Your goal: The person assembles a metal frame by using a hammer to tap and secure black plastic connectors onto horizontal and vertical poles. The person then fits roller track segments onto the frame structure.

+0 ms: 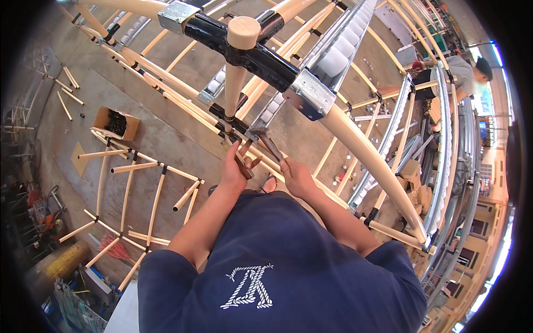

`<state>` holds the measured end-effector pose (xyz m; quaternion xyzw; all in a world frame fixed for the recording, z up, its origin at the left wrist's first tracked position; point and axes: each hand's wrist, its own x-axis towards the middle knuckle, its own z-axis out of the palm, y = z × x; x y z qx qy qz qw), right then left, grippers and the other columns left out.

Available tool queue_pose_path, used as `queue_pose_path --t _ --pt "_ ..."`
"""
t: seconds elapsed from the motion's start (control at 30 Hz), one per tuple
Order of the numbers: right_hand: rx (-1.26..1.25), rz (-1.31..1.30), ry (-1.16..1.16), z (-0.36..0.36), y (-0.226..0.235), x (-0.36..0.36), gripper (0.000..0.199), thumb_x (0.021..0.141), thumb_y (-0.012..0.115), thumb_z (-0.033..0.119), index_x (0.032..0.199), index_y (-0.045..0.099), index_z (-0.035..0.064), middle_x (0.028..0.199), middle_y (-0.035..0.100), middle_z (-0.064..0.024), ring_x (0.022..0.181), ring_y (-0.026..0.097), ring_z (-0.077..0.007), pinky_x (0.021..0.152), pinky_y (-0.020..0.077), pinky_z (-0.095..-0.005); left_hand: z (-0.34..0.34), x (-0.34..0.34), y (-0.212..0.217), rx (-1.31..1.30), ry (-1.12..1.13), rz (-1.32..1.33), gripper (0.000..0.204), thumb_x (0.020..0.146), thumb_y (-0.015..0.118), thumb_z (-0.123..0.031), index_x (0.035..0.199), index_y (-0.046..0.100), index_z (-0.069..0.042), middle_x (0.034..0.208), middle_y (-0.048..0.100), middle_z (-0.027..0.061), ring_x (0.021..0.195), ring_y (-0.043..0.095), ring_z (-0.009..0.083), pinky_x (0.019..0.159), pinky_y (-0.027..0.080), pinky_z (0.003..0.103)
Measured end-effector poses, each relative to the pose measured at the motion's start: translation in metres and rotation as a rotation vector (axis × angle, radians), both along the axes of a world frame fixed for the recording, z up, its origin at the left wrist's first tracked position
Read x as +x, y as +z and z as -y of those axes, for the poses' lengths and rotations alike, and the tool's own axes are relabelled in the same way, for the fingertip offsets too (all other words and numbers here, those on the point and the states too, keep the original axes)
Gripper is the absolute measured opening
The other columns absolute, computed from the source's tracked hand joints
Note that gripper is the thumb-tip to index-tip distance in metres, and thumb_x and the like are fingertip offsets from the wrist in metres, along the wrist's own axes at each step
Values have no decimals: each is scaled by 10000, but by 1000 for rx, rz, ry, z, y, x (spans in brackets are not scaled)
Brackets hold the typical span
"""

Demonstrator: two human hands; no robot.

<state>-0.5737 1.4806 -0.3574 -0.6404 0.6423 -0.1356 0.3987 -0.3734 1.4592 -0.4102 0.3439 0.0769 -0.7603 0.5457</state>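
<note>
Nearest, the left hand was closed around a dark tool while the right hand gripped a hammer by its handle, both just below a black pipe joint on the cream pipe frame, with a cardboard box far left on the floor.

Cardboard box, red broom, loose floor frame.

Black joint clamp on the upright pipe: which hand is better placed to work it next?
Probably the left hand: it sits right under the black joint clamp, fingers touching the pipe there. The right hand is off to the side, gripping a hammer.
</note>
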Motion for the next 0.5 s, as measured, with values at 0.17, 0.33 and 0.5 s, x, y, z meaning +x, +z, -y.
queue_pose_path --t 0.17,0.33,0.5 --pt "-162 59 38 -17 10 -11 315 1045 445 256 922 535 -20 770 577 -274 745 566 -478 675 425 -511 0 3 3 -2 -55 49 392 996 502 -316 1320 484 -95 1325 582 103 481 442 109 907 561 453" --pt "-20 -69 12 -6 -1 -10 328 1048 444 277 922 536 -12 743 569 -265 706 559 -468 651 426 -496 0 7 -4 -2 -38 -29 328 1026 492 -257 1304 445 -89 1237 625 120 487 458 127 864 591 473" --pt "-69 -35 -42 -19 3 1 328 1049 451 279 920 540 -9 741 574 -267 711 556 -479 662 428 -508 2 13 -7 -20 -89 -59 317 1024 497 -256 1287 454 -83 1235 623 120 489 457 126 869 590 476"
